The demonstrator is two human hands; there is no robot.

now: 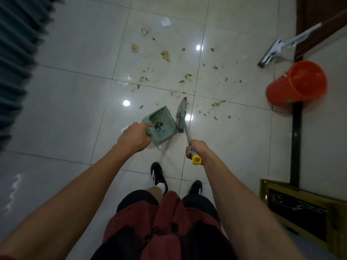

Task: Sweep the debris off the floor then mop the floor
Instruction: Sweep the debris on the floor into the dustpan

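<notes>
My left hand grips the dustpan handle. My right hand grips the broom, its head beside the pan. Debris litters the floor.

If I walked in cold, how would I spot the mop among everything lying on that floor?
Look to the far right of the tiled floor, near the dark wooden door. Just beyond the orange bucket lies the mop, its flat white head on the tiles and its long pale handle slanting up toward the door. Unlike the green dustpan and broom, nobody is holding it.
</notes>
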